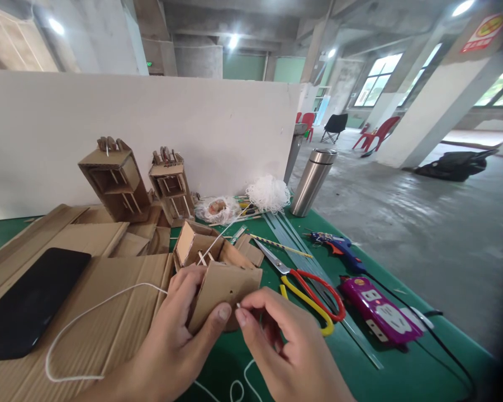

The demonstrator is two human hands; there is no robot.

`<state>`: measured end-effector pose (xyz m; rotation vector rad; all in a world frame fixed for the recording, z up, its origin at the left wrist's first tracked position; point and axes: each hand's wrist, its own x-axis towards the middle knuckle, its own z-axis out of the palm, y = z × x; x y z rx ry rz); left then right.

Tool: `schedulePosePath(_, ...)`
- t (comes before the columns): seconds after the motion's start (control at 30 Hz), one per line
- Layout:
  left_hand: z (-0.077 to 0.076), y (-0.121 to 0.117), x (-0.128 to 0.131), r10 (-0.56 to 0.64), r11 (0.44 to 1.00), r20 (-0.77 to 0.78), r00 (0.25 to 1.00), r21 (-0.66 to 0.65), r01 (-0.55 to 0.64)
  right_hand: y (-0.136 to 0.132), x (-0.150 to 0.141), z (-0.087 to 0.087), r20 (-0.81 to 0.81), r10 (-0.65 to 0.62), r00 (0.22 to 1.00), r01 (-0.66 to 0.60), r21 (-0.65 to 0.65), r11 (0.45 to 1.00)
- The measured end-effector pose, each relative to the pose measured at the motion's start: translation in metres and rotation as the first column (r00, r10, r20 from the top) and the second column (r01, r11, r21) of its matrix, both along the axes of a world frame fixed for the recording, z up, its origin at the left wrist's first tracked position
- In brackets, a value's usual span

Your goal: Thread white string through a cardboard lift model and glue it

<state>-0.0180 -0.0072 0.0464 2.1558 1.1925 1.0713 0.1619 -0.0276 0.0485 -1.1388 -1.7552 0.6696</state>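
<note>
Cardboard, light and easy to bend, is what our left hand [171,340] holds: a small box [218,285], with the thumb on its front flap and the fingers curled behind. Our right hand [285,346] pinches the thin, floppy string [109,298] tip just beside that thumb. Scissors [305,290] lie past our right fingers.

No writing can be read. A red and yellow sign [484,32] high on a pillar, far up and right of the grip, bears characters too small to make out. A small green lit sign [150,64] overhead is likewise illegible.
</note>
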Motion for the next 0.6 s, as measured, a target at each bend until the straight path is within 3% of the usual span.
schedulePosePath(0.1, -0.007, -0.002, 0.001, -0.004, 1.0, 0.044, 0.999, 0.012, 0.003, 0.002, 0.0, -0.001, -0.025, 0.005, 1.0, -0.006, -0.045, 0.999)
schedulePosePath(0.2, -0.012, -0.002, 0.0, 0.007, 0.983, 0.109, 0.994, 0.184, -0.027, 0.002, -0.001, -0.001, -0.066, 0.028, 0.997, -0.034, -0.098, 0.995)
schedulePosePath(0.33, -0.003, 0.002, -0.003, -0.051, 0.907, -0.124, 0.991, 0.41, 0.098, 0.002, -0.001, -0.003, -0.155, 0.091, 0.984, -0.117, -0.172, 0.978)
schedulePosePath(0.47, 0.013, 0.004, -0.003, -0.095, 0.892, -0.269, 0.958, 0.405, 0.202, 0.001, 0.001, -0.004, -0.262, 0.159, 0.952, -0.216, -0.21, 0.953)
schedulePosePath(0.6, 0.013, 0.006, -0.004, -0.137, 0.892, -0.292, 0.947, 0.378, 0.246, 0.003, 0.004, 0.0, -0.33, 0.177, 0.927, -0.264, -0.24, 0.934)
